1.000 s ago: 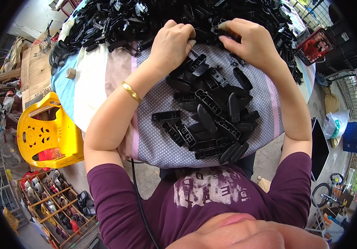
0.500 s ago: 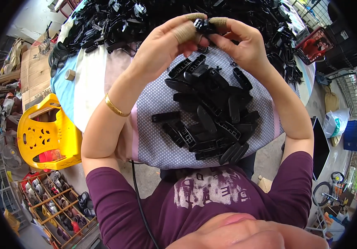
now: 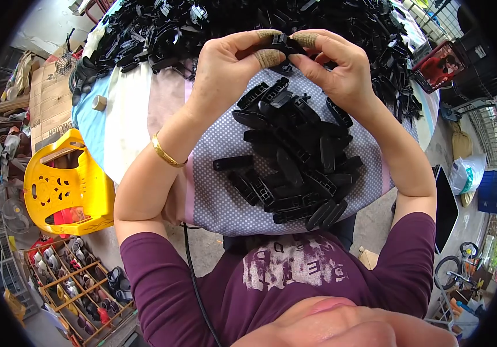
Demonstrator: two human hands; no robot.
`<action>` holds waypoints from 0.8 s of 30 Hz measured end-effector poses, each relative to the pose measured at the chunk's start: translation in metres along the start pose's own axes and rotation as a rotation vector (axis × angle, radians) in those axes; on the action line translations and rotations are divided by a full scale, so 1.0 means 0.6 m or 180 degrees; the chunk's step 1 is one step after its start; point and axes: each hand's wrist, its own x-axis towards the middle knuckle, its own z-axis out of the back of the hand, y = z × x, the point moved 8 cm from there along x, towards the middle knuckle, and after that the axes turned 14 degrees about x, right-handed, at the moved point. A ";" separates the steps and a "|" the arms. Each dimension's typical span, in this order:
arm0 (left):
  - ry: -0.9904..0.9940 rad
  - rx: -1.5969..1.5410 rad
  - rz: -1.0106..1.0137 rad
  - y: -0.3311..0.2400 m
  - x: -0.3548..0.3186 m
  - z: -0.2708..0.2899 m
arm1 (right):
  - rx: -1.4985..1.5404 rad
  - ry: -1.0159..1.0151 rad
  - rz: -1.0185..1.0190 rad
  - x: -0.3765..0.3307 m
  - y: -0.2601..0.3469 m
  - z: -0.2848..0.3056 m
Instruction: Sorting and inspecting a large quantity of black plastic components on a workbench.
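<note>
My left hand (image 3: 231, 58) and my right hand (image 3: 334, 65) meet over the far side of the cloth, both closed on a small black plastic part (image 3: 283, 44). Tan tape wraps the left thumb and forefinger, and the right forefinger too. Fingers cover much of the part, so its full shape is hidden. Below the hands, on the grey dotted cloth (image 3: 211, 199), lies a loose pile of long black plastic pieces (image 3: 289, 165), some with rounded smooth backs, some with slotted frames.
A big heap of black plastic parts (image 3: 150, 34) covers the table's far side. A tape roll (image 3: 99, 103) sits at the left on striped cloth. Beside the table stand a yellow plastic chair (image 3: 78, 196) and a shoe rack (image 3: 72, 286). A screen (image 3: 438, 66) shows at the right.
My left hand has turned, bringing its taped thumb up against the black part. The part has tilted between my fingers. The pile on the cloth is much the same.
</note>
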 end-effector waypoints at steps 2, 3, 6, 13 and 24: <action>-0.0057 -0.0100 0.0063 0.009 -0.002 -0.002 | -0.0121 0.0036 -0.0074 0.001 0.001 -0.002; -0.0110 -0.0200 0.0125 0.014 -0.003 -0.003 | -0.0215 -0.0039 -0.0087 0.000 0.004 -0.002; -0.0198 -0.0744 0.0194 0.011 -0.008 -0.016 | -0.0564 -0.0167 0.0124 -0.003 0.023 -0.011; 0.0104 -0.0538 -0.0060 -0.001 -0.004 -0.010 | 0.0485 0.0149 -0.0787 -0.007 -0.042 -0.020; 0.0433 -0.0080 0.0011 -0.003 0.007 -0.006 | 0.0340 0.1199 -0.1446 -0.003 -0.049 -0.025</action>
